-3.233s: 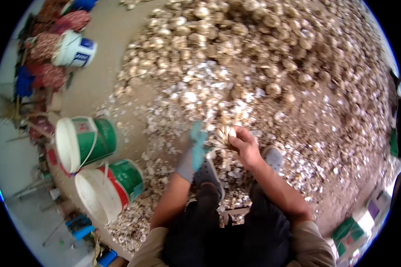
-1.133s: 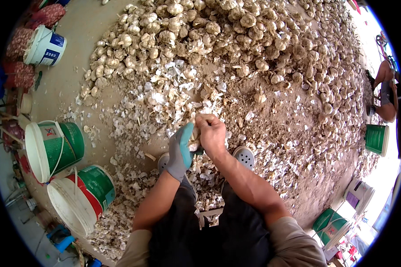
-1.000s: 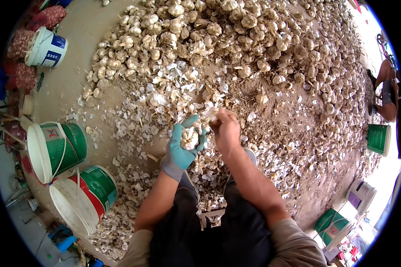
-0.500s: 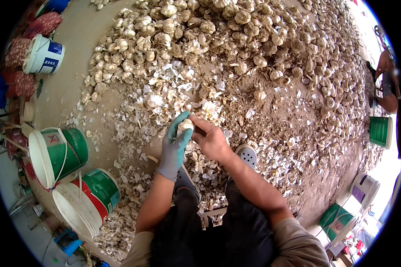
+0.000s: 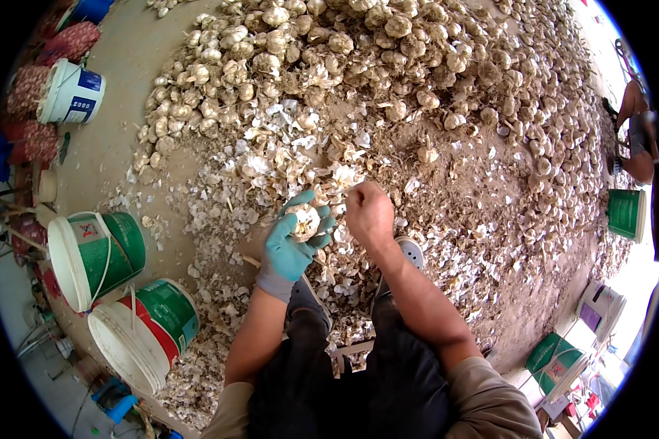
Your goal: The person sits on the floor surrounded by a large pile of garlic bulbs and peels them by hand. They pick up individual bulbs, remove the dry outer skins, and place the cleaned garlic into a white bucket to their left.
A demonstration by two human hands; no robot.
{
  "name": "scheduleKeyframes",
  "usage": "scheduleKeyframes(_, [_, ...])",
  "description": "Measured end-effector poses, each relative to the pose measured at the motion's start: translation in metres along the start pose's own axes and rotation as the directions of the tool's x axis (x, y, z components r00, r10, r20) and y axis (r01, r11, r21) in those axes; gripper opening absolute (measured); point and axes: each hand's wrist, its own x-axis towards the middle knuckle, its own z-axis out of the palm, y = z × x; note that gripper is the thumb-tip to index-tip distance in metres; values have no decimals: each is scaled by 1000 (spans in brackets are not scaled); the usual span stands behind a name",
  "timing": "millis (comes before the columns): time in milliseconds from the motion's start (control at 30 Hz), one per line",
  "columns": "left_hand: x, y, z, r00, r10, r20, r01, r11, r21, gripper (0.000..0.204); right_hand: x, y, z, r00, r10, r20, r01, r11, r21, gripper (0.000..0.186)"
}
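A garlic bulb (image 5: 304, 222) rests in my left hand (image 5: 289, 252), which wears a teal and grey glove, its fingers curled around the bulb. My bare right hand (image 5: 370, 214) is just to the right, apart from the bulb, with its fingers bent in. Whatever those fingers pinch, if anything, is too small to make out. Beneath both hands lies a litter of papery garlic skins (image 5: 260, 164). Beyond them a big heap of garlic bulbs (image 5: 388, 44) spreads across the far floor and down the right side.
Two green and white buckets (image 5: 121, 245) (image 5: 165, 314) lean at my left, with a white and blue bucket (image 5: 73, 91) farther off beside red mesh sacks (image 5: 33, 88). More buckets (image 5: 624, 214) (image 5: 556, 364) stand on the right. Another person (image 5: 635, 135) shows at the right rim.
My right hand has pulled away from the bulb, up and to the right. My left hand has turned, showing more of the bulb in its palm.
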Motion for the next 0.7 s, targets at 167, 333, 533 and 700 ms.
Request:
scheduleKeyframes(167, [6, 13, -25, 973, 177, -145, -117, 930, 348, 41, -25, -28, -8, 850, 184, 493, -302, 938, 170, 36])
scheduleKeyframes(333, [21, 0, -23, 922, 245, -300, -168, 951, 260, 34, -48, -42, 7, 852, 45, 521, -144, 978, 151, 43])
scheduleKeyframes(533, [16, -5, -20, 940, 207, -273, -163, 971, 174, 30, -40, -36, -7, 787, -24, 617, -271, 884, 380, 43])
scheduleKeyframes(700, [13, -2, -25, 973, 150, -176, -125, 981, 150, 29, -45, 0, 7, 775, -279, 566, -251, 687, 682, 38])
